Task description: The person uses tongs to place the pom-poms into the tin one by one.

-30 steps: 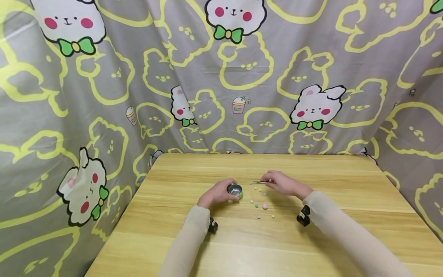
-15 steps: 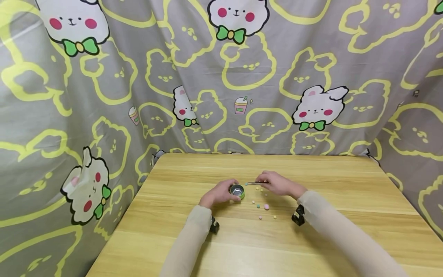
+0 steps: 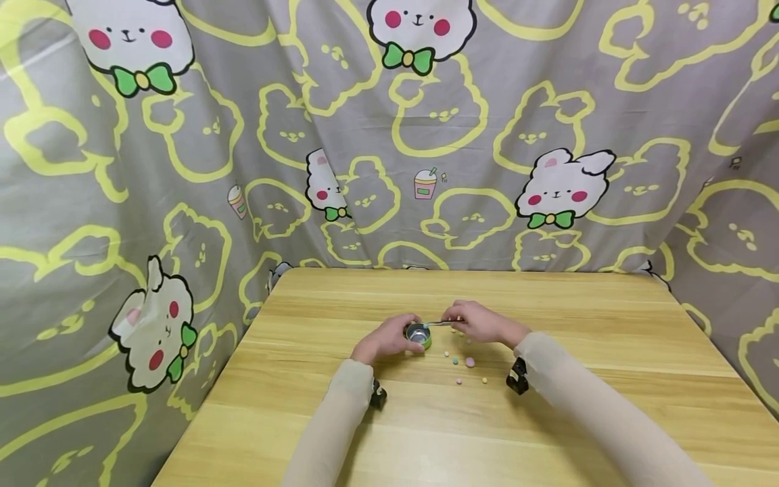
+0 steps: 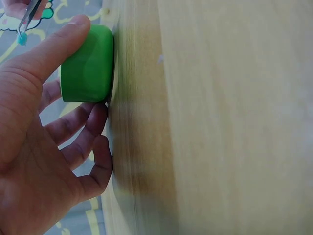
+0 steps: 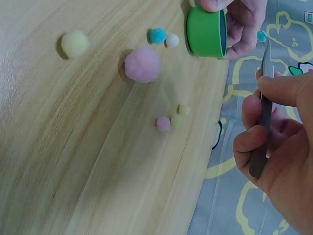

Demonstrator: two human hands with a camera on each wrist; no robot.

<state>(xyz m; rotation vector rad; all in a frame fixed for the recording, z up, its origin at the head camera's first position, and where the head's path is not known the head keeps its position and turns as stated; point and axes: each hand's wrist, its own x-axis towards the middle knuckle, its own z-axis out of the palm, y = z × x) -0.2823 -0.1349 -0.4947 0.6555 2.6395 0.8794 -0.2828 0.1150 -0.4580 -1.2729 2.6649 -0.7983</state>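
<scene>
No readable text, label or number anywhere

My left hand [image 3: 385, 338] grips the small green round tin [image 3: 418, 335], upright on the wooden bench [image 3: 548, 419]. My right hand [image 3: 481, 322] pinches thin metal tweezers [image 3: 439, 323], their tips holding a tiny teal pompom [image 5: 262, 35] just above the tin's open mouth.

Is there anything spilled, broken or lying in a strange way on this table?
Nothing looks damaged. Small pompoms lie scattered loose on the table beside the green cup, which stands upright in the left hand. The right hand holds tweezers with a teal pompom at the tip.
</scene>
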